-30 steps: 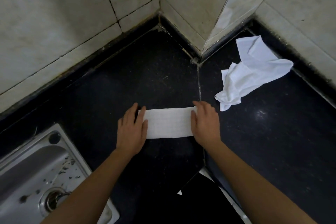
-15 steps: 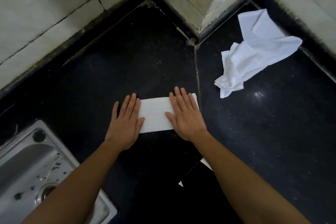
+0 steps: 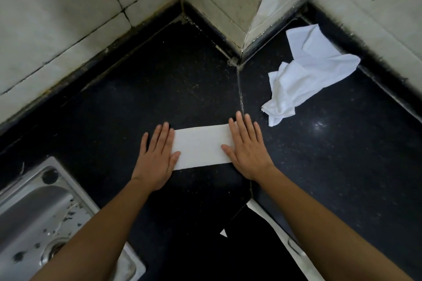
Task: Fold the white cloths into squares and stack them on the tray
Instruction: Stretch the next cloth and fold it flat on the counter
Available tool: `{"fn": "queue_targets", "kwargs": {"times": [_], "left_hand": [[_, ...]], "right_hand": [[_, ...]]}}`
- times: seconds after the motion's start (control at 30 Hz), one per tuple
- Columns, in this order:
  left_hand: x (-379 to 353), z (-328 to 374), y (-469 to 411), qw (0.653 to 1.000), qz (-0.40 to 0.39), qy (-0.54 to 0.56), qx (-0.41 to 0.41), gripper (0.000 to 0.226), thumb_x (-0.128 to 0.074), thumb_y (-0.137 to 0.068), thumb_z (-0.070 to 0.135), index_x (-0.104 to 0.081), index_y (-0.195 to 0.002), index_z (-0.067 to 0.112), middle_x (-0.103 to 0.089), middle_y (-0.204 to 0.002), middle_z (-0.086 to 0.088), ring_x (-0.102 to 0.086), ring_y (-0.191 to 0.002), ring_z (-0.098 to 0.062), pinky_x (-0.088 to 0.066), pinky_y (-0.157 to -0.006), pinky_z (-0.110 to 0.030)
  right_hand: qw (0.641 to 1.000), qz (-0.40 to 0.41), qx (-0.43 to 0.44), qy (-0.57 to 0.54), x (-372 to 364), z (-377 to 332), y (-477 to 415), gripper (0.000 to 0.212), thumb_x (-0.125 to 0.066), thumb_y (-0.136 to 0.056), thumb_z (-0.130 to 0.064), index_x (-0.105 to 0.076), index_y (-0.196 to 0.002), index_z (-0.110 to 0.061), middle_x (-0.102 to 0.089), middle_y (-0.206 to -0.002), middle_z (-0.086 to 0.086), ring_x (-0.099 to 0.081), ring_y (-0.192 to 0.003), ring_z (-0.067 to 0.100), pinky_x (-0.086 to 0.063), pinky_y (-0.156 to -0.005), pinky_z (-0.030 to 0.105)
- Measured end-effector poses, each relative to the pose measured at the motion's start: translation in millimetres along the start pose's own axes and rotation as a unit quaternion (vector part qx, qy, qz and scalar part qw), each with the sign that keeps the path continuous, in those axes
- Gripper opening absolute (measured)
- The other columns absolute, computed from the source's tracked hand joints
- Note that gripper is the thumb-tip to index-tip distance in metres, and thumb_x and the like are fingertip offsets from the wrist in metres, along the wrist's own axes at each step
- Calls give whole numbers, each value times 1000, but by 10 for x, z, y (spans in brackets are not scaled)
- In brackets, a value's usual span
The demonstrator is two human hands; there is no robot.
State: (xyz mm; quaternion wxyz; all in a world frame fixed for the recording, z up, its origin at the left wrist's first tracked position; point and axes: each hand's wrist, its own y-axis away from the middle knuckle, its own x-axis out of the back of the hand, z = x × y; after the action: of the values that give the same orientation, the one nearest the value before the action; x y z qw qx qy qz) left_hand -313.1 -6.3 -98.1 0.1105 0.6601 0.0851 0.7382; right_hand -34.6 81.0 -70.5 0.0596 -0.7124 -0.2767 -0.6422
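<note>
In the head view, a person leans over a dark counter (image 3: 159, 70) that fits into a corner of tiled wall (image 3: 57, 18). A white cloth (image 3: 201, 147) lies flat in the middle of the counter. It is folded into a long strip, not a square yet. The left hand (image 3: 157, 155) lies on the left end of the strip, and the right hand (image 3: 247, 150) lies on the right end. Both hands are flat, with the fingers straight and close together. They grip nothing; they only press down. It looks like the hands press this way to make the cloth smooth and the folds sharp, and to stop the strip from sliding. The next fold will likely bring one end over the other to make a square. A second white cloth (image 3: 306, 75) lies in a crumpled heap to the right, near the wall and well apart from the hands, waiting for its turn. A metal sink (image 3: 34, 212) sits at the lower left. Near the bottom edge there is a dark thing with a pale rim (image 3: 271, 223). It might be the tray, but one cannot tell.
</note>
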Motion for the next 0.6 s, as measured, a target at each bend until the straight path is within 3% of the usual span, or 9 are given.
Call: {"fn": "queue_targets", "kwargs": {"times": [0.07, 0.13, 0.2, 0.33, 0.6], "left_hand": [[48, 52, 7, 1000, 18, 18, 2, 70, -6, -104, 53, -9, -159, 9, 2, -167, -11, 3, -154, -25, -4, -123, -53], [130, 183, -6, 998, 54, 26, -5, 69, -16, -103, 51, -12, -158, 9, -1, -167, -13, 0, -154, -28, -6, -122, -55], [215, 358, -81, 996, 75, 23, -34, 69, -22, -102, 51, -18, -157, 8, -6, -166, -15, -5, -154, -29, -10, -121, -59], [236, 540, -287, 996, 31, -34, -78, 77, -14, -100, 62, -19, -157, 11, -7, -167, -12, -3, -154, -27, -5, -121, -60], [80, 419, -276, 999, 11, -21, -23, 79, -16, -96, 68, -17, -159, 19, -10, -166, -15, -5, -153, -32, -7, -121, -59]], "right_hand": [[996, 56, -47, -57, 47, -77, 132, 68, -29, -105, -52, -18, -159, -11, -17, -166, 12, -19, -152, 30, -22, -122, 45], [980, 98, -132, -109, 62, -141, 234, 61, -37, -105, -48, -34, -152, -10, -42, -150, 12, -43, -133, 30, -40, -109, 45], [960, 86, -207, -166, 84, -172, 272, 56, -45, -103, -45, -43, -146, -10, -53, -134, 11, -51, -118, 28, -47, -98, 44], [950, 35, -249, -187, 182, -144, 254, 48, -51, -101, -42, -50, -139, -14, -51, -131, 7, -49, -118, 24, -49, -90, 39], [917, -39, -312, -244, 269, -96, 64, 46, -65, -92, -36, -53, -131, -15, -54, -125, 7, -58, -109, 26, -44, -83, 33]]}}
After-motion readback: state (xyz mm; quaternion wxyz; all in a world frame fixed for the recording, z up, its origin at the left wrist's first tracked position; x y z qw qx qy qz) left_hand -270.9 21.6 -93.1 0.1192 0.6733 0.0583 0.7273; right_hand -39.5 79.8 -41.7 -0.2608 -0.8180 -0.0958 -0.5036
